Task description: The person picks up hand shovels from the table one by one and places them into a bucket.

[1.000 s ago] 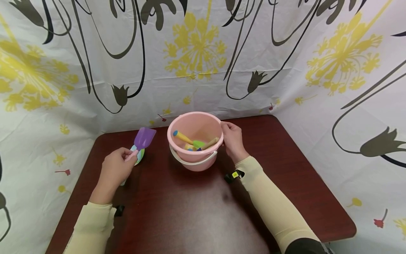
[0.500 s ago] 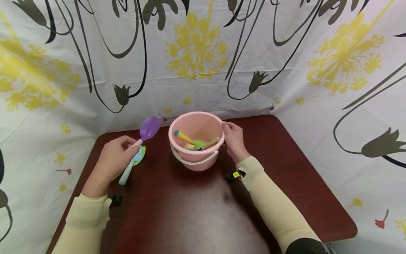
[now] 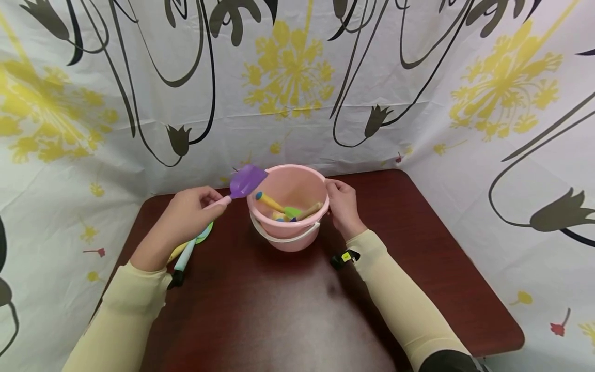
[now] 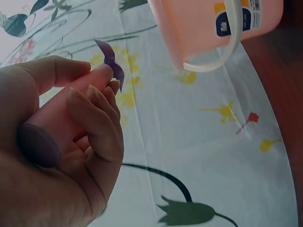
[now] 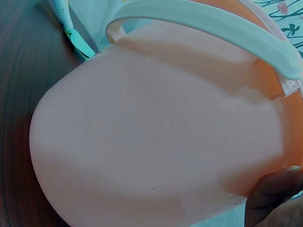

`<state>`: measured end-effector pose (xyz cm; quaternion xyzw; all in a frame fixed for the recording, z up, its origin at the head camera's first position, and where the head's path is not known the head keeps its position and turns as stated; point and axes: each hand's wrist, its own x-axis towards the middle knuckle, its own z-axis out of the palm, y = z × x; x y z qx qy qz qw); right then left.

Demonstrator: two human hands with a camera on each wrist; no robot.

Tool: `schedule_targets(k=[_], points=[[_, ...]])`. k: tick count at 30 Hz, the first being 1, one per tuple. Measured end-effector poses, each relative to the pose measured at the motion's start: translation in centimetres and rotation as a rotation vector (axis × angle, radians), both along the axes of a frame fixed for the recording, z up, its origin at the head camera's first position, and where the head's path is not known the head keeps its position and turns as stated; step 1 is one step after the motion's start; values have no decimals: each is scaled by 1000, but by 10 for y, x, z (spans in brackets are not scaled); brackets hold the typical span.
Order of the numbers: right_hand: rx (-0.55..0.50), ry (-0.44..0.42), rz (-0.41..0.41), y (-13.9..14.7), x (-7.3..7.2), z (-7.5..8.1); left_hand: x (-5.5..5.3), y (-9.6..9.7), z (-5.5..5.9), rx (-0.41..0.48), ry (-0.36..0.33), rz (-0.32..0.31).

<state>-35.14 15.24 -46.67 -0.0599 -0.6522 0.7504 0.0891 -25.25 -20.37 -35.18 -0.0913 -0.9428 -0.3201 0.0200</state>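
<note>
My left hand [image 3: 188, 214] grips the pink handle [image 4: 71, 106] of a toy shovel with a purple blade [image 3: 247, 181]. In the head view the blade's tip overlaps the left rim of a pink bucket [image 3: 288, 238]; whether they touch, I cannot tell. The right hand [image 3: 343, 204] holds the bucket's right rim between fingers and thumb. Inside the bucket lie a yellow handle with a blue end [image 3: 269, 201], a green piece [image 3: 293, 212] and a tan handle [image 3: 310, 211]. The white bail [image 5: 199, 21] hangs down at the bucket's front.
Beneath the left forearm, on the dark red-brown table [image 3: 260, 305], lie a toy tool with a light blue handle [image 3: 185, 254] and one with a yellow handle [image 3: 177, 251]. A patterned white cloth [image 3: 297, 134] stands behind the table and along its sides.
The left hand has carried the purple shovel up and right, from above the tools on the table to the bucket's left rim. The right hand and bucket have stayed put.
</note>
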Motion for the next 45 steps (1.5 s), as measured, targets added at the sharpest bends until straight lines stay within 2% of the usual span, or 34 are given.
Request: schedule_targets(k=[5,8,13,22,28,35,39,45], points=[[-3,3,6,1,0,2,-9,18,5,-34,18,-61],[-5,0,9,1,0,2,-18,28,5,-63,25,-96],[7,-3,3,2,1,1,-35,43,5,-96,-7,-146],[4,3,1,2,2,1,-55,61,8,-149,-20,-195],[-3,13,-1,1,2,0,-65,70,10,-192,-61,-208],[1,21,-5,2,2,2,-81,78,5,-278,-55,-261],[-1,16,-4,2,2,2,-90,85,3,-365,-65,-291],[-5,14,-1,2,1,1,-93,97,2,-488,-80,-334]])
